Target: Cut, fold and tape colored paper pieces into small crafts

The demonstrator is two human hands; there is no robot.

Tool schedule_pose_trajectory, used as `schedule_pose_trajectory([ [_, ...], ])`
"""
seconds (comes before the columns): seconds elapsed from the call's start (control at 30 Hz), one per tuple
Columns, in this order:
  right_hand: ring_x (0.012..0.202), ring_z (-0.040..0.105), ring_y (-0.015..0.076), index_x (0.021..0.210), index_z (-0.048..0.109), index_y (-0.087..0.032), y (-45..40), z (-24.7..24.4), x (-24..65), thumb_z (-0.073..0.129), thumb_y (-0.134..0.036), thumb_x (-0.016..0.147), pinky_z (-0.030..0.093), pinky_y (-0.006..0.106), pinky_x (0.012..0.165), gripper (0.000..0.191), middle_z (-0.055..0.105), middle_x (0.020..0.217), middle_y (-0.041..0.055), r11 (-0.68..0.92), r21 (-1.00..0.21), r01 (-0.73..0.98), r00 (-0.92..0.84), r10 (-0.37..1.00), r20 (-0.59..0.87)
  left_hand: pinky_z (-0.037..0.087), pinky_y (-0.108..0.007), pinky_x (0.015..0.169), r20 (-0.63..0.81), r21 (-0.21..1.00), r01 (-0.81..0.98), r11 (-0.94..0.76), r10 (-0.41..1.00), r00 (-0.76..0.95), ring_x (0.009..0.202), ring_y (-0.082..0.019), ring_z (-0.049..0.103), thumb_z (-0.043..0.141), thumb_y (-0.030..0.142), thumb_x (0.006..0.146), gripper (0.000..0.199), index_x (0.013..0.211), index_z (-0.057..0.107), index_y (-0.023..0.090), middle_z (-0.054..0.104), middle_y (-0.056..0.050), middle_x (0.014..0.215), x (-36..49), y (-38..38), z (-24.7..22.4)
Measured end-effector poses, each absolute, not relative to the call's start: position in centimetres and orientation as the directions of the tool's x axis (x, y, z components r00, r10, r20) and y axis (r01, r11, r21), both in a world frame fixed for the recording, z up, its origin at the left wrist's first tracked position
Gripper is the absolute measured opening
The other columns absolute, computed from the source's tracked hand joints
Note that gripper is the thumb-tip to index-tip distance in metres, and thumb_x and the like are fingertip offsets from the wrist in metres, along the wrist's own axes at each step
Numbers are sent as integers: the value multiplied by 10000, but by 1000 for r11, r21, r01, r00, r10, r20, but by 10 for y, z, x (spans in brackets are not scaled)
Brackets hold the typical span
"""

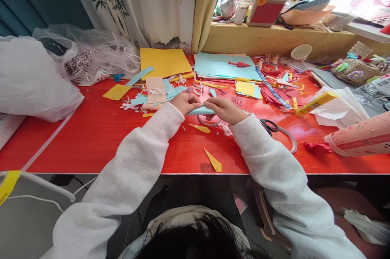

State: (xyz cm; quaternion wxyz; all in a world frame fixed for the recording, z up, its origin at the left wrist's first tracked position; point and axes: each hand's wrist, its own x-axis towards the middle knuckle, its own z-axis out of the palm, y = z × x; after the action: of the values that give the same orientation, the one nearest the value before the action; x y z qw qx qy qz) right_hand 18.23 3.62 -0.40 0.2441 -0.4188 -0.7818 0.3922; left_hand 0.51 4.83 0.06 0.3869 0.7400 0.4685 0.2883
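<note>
Between my two hands is a narrow piece of light blue paper point(200, 111), held level a little above the red table. My left hand point(186, 103) pinches its left end, and my right hand point(226, 109) pinches the right end with the fingertips close together. A roll of tape point(210, 120) lies just below the paper, partly covered. Two folded yellow paper pieces lie nearer to me, one small yellow piece point(200, 128) and one pointed yellow piece point(214, 160) by the table edge. Black-handled scissors point(269, 125) rest beside my right wrist.
Yellow sheets point(165, 62) and light blue sheets point(225, 66) lie at the back among paper scraps. A yellow glue stick point(317, 103) and a pink cylinder point(362, 137) are on the right. A white plastic bag point(36, 76) bulges over the left side.
</note>
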Motion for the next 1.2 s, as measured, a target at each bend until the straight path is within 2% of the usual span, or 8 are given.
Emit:
schedule_pose_trajectory([
  [0.2, 550, 592, 127, 752, 567, -155, 37, -5, 181, 448, -346, 833, 440, 250, 580, 239, 618, 581, 18, 331, -793, 511, -509, 860, 31, 384, -265, 634, 30, 692, 666, -278, 933, 358, 664, -146, 495, 583, 407, 654, 250, 714, 678, 184, 506, 10, 544, 3, 44, 2],
  [0.3, 559, 597, 131, 767, 580, -153, 37, -5, 182, 467, -346, 819, 442, 255, 585, 229, 632, 597, 21, 353, -780, 517, -516, 855, 45, 362, -250, 573, 13, 676, 686, -269, 935, 354, 608, -128, 475, 590, 414, 642, 252, 705, 669, 183, 506, 15, 552, 4, 43, 2],
  [0.53, 565, 619, 137, 802, 596, -146, 38, -6, 186, 499, -327, 802, 451, 251, 581, 205, 632, 609, 25, 391, -752, 531, -494, 864, 100, 359, -263, 644, -22, 654, 698, -291, 916, 402, 632, -144, 480, 519, 404, 705, 301, 810, 695, 184, 470, 17, 499, 6, 43, 7],
  [0.83, 570, 614, 130, 790, 606, -154, 40, -9, 186, 501, -359, 798, 444, 238, 575, 231, 634, 615, 17, 371, -759, 535, -485, 870, 83, 365, -256, 710, -39, 631, 724, -278, 921, 387, 704, -138, 492, 553, 369, 680, 251, 743, 669, 156, 518, 10, 571, 6, 43, 5],
  [1.03, 556, 576, 121, 783, 599, -139, 42, -10, 186, 518, -286, 784, 430, 246, 573, 168, 608, 613, 20, 412, -735, 538, -461, 874, 154, 320, -241, 573, -70, 658, 700, -277, 903, 423, 543, -97, 410, 469, 457, 739, 373, 663, 651, 140, 454, 20, 507, 6, 39, 9],
  [1.2, 574, 564, 115, 799, 621, -138, 42, -10, 187, 541, -320, 774, 413, 243, 580, 200, 624, 648, 30, 453, -692, 562, -476, 861, 178, 309, -237, 585, -36, 648, 712, -270, 923, 384, 590, -104, 423, 552, 412, 686, 299, 744, 684, 150, 463, 24, 533, 4, 42, 7],
])
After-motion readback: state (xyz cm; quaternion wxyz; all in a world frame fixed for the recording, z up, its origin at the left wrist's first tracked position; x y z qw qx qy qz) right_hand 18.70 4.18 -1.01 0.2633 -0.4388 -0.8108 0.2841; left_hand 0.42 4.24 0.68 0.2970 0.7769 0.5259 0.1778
